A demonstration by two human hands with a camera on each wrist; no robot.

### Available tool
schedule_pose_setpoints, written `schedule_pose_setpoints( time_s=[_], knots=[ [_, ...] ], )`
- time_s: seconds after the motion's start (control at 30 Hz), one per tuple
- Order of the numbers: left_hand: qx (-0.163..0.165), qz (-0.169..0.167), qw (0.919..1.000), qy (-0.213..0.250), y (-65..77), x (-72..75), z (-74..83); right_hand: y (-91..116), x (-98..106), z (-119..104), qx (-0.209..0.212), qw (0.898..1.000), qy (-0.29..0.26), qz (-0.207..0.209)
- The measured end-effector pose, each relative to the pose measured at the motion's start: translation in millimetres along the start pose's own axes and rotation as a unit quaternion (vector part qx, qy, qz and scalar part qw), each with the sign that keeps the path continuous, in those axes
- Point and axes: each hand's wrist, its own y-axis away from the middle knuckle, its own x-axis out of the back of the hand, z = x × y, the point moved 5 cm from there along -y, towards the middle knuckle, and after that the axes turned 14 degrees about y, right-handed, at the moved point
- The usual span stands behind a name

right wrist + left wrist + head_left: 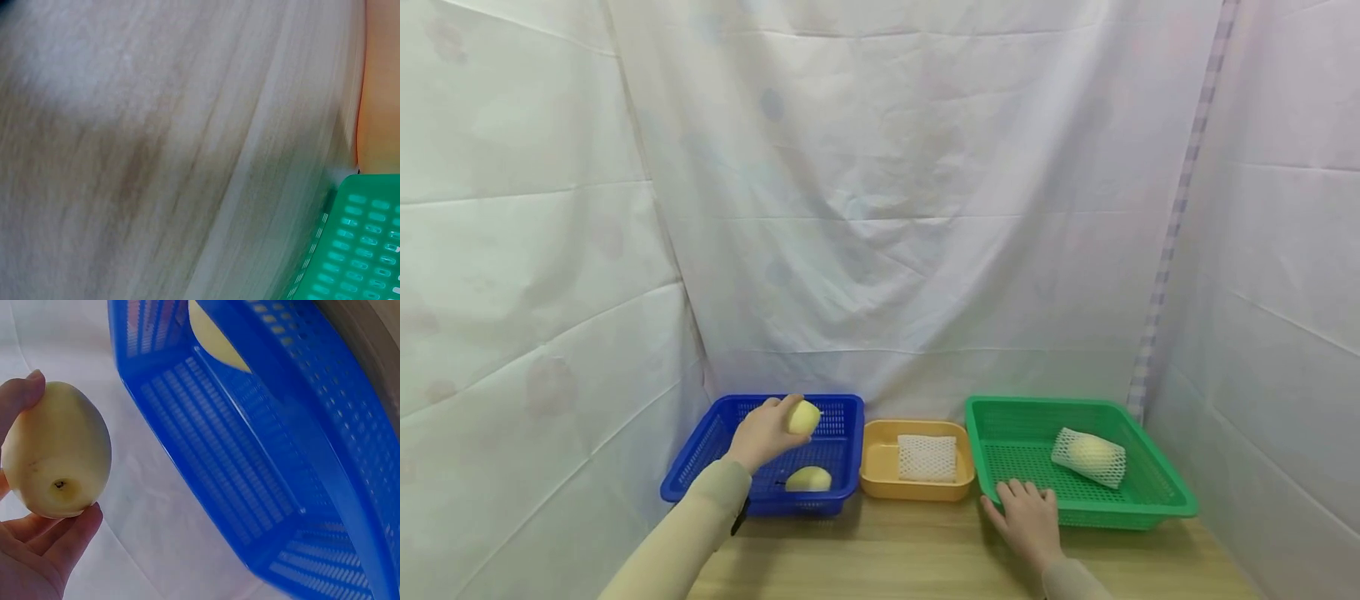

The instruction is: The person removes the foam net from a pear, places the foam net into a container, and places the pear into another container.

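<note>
My left hand point(766, 434) grips a yellow-green pear point(803, 417) above the blue basket point(763, 505). In the left wrist view the thumb and fingertips pinch the pear point(65, 447), with its dimpled end toward the camera. A second pear point(809, 479) lies in the blue basket near its front wall. My right hand point(1027, 518) rests at the front left rim of the green basket point(1120, 507), fingers over the edge and holding nothing visible. Inside the green basket lies a fruit in a white foam net point(1092, 457). The right wrist view does not show the right hand.
Between the two baskets stands a small orange tray point(880, 488) with white foam netting point(927, 458) lying in it. All stand on a wooden table point(880, 550). White cloth point(895, 250) hangs behind and on both sides.
</note>
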Motion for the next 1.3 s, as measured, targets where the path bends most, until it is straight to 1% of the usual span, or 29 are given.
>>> schedule_pose_setpoints(
  time_s=[0.23,0.4,0.6,0.83,1.07,1.2,1.3],
  knots=[
    [0.01,0.011,0.9999,-0.001,1.5,13.9,-14.1,0,-1,0,-0.002,1.0,-0.002,0.002],
    [0.021,0.013,0.9997,0.002,2.7,18.4,-22.8,0,-1,0,-0.003,1.0,0.0,0.003],
    [0.023,0.02,0.9995,0.001,6.8,19.2,-31.9,1,-1,1,-0.003,1.0,0.001,0.004],
    [0.058,0.028,0.9979,0.012,14.2,19.8,-47.0,0,-2,0,-0.001,1.0,0.004,0.002],
    [0.075,0.029,0.9967,0.014,18.6,20.2,-57.7,-1,-1,0,-0.001,1.0,0.003,0.011],
    [0.087,0.029,0.9957,0.014,20.9,17.4,-63.9,0,0,0,-0.001,1.0,0.002,0.014],
    [0.098,0.021,0.9949,0.009,22.8,12.7,-70.2,1,1,0,-0.001,1.0,0.001,0.013]
  ],
)
